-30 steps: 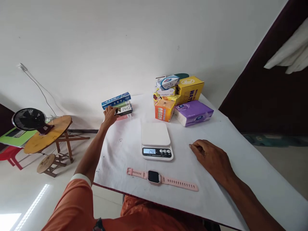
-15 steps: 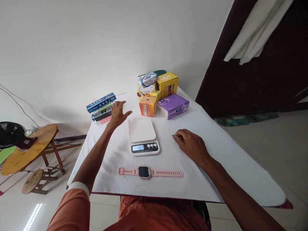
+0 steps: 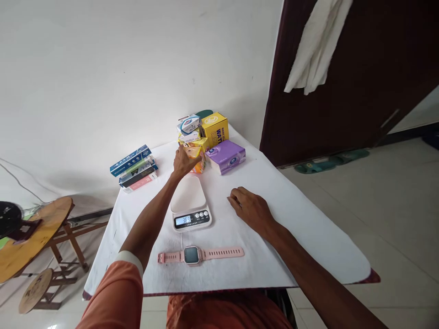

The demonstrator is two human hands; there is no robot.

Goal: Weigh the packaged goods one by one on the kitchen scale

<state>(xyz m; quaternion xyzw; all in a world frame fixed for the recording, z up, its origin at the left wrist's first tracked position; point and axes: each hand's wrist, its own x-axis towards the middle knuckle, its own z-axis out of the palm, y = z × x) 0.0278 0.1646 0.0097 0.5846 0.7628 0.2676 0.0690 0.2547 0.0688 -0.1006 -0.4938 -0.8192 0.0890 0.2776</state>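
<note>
My left hand (image 3: pixel 185 161) is at the small orange box (image 3: pixel 197 168), its thumb spread from its fingers across the near side. The hand covers much of that box, and I cannot make out a firm grip. My right hand (image 3: pixel 251 206) rests on the white tabletop with fingers curled in and nothing visible in them. Between my hands sits a white digital kitchen scale (image 3: pixel 188 196), its pan bare and its display lit. Nearer me, a pink-strapped smartwatch (image 3: pixel 192 255) lies stretched out flat.
Beyond the scale stand a yellow box (image 3: pixel 217 129), a purple tissue pack (image 3: pixel 227 156) and stacked small boxes (image 3: pixel 190 125). Several long cartons (image 3: pixel 132 162) lie piled at the left. A wooden table with a fan (image 3: pixel 10 218) and a stool (image 3: pixel 36 290) stand left.
My left hand has moved right, from beside the long cartons to the orange box. My right hand stays on the table. The camera view has turned right.
</note>
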